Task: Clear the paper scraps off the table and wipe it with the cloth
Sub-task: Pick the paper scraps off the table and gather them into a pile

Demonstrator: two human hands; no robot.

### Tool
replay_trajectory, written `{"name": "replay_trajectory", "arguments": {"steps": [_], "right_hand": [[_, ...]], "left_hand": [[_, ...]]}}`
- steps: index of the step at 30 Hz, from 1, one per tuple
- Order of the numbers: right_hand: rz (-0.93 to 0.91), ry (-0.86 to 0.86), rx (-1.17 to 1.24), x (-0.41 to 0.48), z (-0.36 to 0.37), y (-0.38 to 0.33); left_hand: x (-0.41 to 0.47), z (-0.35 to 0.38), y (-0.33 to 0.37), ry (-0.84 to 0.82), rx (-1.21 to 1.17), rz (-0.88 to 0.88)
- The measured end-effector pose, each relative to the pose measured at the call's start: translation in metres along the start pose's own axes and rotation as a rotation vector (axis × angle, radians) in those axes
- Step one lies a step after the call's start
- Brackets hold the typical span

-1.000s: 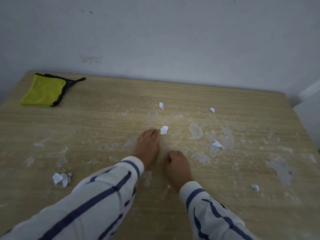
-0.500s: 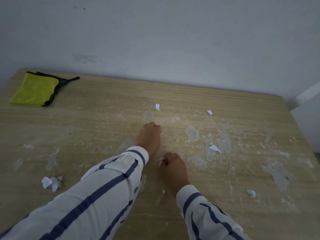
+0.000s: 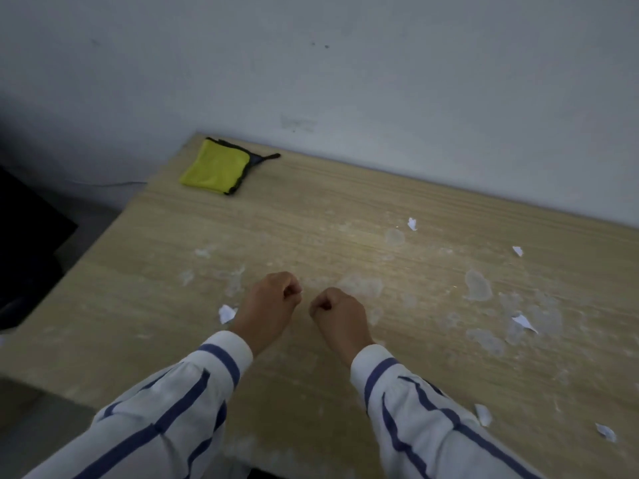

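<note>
Both grips are closed: the left hand [image 3: 273, 302] and right hand [image 3: 340, 314] curl into fists side by side over the worktop [image 3: 311, 202], and I cannot tell whether either encloses paper. Paper scraps [image 3: 524, 322] lie scattered to the right, with one scrap [image 3: 226, 312] just beside the left wrist. The folded yellow cloth [image 3: 216, 167] lies at the far left corner, its dark tail pointing right. Both forearms reach forward in striped sleeves [image 3: 193, 392].

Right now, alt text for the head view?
The left hand and right hand, in striped sleeves, curl into fists over a wooden table strewn with paper scraps and pale smears. A folded yellow cloth lies at its far left corner.
</note>
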State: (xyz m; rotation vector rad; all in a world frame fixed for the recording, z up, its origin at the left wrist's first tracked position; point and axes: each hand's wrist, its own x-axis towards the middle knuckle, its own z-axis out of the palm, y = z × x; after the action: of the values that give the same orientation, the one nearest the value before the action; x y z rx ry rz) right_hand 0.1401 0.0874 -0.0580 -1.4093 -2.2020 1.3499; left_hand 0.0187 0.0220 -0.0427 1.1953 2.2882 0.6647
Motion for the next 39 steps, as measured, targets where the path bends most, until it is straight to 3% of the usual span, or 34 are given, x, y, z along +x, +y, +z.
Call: {"name": "replay_trajectory", "arguments": {"steps": [7, 11, 16, 22, 39], "right_hand": [[-0.06, -0.095, -0.091, -0.003, 0.073, -0.046], [-0.08, -0.09, -0.167, -0.004, 0.098, -0.058], [-0.085, -0.113, -0.298, -0.006, 0.114, -0.065], [-0.06, -0.138, -0.282, -0.006, 0.116, -0.073], [-0.064, 0.016, -0.274, -0.01, 0.11, -0.065]], "left_hand": [[-0.024, -0.047, -0.076, 0.099, -0.037, -0.07], [-0.022, -0.045, -0.103, 0.054, -0.055, -0.106], [-0.016, -0.041, -0.115, -0.021, -0.031, -0.056], [-0.011, -0.046, -0.121, -0.147, 0.051, 0.046], [-0.01, -0.052, -0.117, -0.117, -0.002, 0.094]]}}
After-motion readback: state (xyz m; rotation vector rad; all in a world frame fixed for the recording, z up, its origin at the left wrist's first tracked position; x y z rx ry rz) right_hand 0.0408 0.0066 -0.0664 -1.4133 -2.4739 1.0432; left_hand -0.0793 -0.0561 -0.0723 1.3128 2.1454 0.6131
